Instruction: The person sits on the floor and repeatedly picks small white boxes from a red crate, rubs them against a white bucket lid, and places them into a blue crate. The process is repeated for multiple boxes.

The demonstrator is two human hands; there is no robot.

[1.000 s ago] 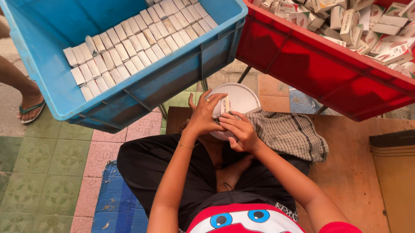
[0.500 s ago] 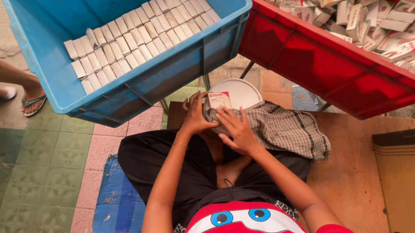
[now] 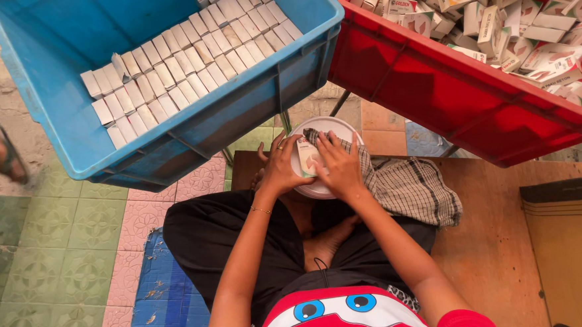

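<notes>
In the head view, the left hand (image 3: 280, 165) and right hand (image 3: 338, 164) together clasp a small carton (image 3: 309, 161) over a white bowl (image 3: 325, 125). The bowl sits just below the blue crate (image 3: 190, 132) of neatly rowed cartons; the red crate (image 3: 433, 90) lies right of the bowl, and a checked cloth (image 3: 412, 187) touches it.

Both hands, left hand (image 3: 281, 165) and right hand (image 3: 339, 167), hold a small white cardboard box (image 3: 309, 161) over a round white plastic bowl (image 3: 329, 125) (between the blue plastic crate (image 3: 190, 132) and red plastic crate (image 3: 446, 89)).
</notes>
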